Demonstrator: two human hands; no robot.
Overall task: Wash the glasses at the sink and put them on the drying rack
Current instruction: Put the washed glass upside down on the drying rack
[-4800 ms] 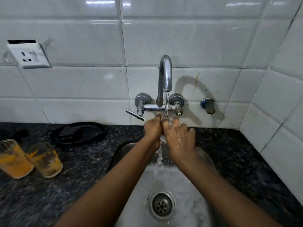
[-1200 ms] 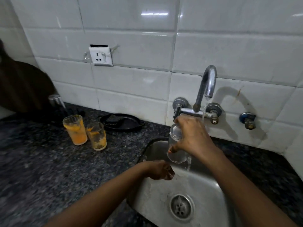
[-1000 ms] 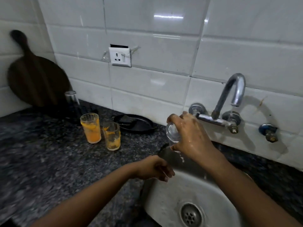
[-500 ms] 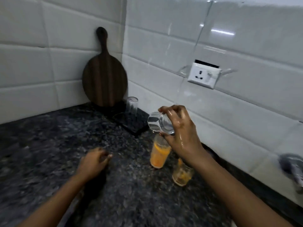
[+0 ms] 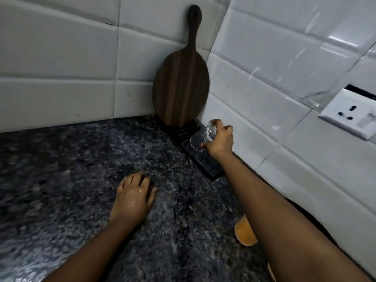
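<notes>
right hand [image 5: 220, 140] gripping clear glass [image 5: 202, 138], over rack [image 5: 205, 161]

Home kitchen — white wall tiles [image 5: 264, 58], speckled granite counter [image 5: 61, 180], wooden chopping board [image 5: 181, 86], wall socket [image 5: 350, 115]

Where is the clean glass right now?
In the head view, the clear glass is right of centre, tilted in the right hand just above the dark drying rack, near the wooden board in the tiled corner.

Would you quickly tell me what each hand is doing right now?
Left hand: open, resting on the counter, holding nothing.
Right hand: grips a clear glass, tilted over the rack.
</notes>
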